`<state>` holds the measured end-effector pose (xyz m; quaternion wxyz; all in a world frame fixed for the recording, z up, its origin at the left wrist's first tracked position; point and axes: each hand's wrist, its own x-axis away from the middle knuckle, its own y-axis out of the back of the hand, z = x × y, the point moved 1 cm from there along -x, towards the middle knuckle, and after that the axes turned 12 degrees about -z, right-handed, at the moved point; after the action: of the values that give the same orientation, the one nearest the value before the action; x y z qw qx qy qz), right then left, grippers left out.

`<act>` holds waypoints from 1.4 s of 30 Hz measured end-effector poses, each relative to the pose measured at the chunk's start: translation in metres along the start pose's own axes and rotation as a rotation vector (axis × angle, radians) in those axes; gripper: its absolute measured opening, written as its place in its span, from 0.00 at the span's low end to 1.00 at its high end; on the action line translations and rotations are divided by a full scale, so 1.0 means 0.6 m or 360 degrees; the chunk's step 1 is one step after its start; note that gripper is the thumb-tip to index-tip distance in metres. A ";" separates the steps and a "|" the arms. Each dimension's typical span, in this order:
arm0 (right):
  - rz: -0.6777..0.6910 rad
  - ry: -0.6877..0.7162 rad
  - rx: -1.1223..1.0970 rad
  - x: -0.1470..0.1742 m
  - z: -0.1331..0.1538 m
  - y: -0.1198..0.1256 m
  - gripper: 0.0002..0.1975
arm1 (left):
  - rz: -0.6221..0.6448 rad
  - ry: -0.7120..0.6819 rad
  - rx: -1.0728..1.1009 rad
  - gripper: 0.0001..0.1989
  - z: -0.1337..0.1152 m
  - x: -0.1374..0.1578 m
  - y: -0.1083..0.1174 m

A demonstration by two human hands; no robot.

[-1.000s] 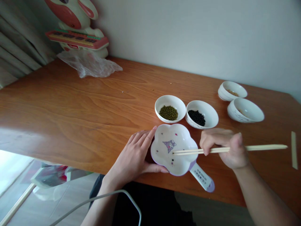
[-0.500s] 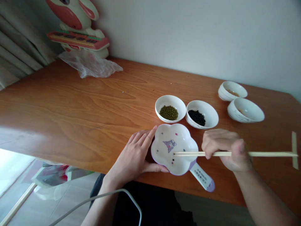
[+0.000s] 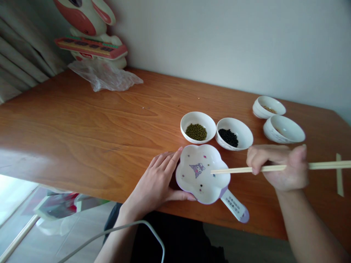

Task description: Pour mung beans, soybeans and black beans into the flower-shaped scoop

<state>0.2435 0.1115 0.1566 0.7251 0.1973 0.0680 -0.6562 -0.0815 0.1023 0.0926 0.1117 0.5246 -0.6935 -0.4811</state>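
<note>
A flower-shaped white bowl (image 3: 210,190) with a purple rim and a short handle lies near the table's front edge. My left hand (image 3: 157,179) grips its left side, fingers along the rim and thumb at the lower edge. A pair of light wooden chopsticks (image 3: 238,170) is held in my right hand (image 3: 278,166), tips close together over the flower-shaped bowl with nothing visible between them. A small dark bean (image 3: 201,185) lies inside, among printed pictures. Just behind stand a white bowl of green beans (image 3: 196,132) and a white bowl of black beans (image 3: 228,137).
Two more white bowls, a rear one (image 3: 270,106) and a nearer one (image 3: 285,129), stand at the right with some pale bits inside. A plastic bag (image 3: 109,78) lies before a toy keyboard (image 3: 90,47) at the back left. A strip (image 3: 339,175) sits far right.
My right hand has moved right and slightly up, drawing the chopstick tips from near the dark bean toward the bowl's right side. My left hand stays on the rim.
</note>
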 end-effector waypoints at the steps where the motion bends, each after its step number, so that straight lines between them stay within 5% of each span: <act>1: 0.0018 0.0005 0.0028 0.000 0.000 0.000 0.42 | 0.0002 0.0000 0.0001 0.63 0.000 0.000 0.000; 5: 0.0043 0.0027 0.0192 0.002 -0.008 -0.006 0.41 | 0.0011 0.0002 0.0003 0.63 0.000 -0.001 0.001; 15: -0.0281 0.0016 0.0230 0.003 -0.011 -0.011 0.41 | 0.0023 -0.0005 -0.0010 0.63 0.003 -0.001 0.000; 42: -0.0188 -0.0153 0.0296 0.005 -0.029 -0.007 0.43 | 0.0020 -0.0032 -0.0027 0.63 0.002 0.001 -0.002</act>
<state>0.2426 0.1151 0.1386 0.6661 0.2277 -0.0165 -0.7101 -0.0820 0.1028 0.0909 0.1122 0.5145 -0.6937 -0.4914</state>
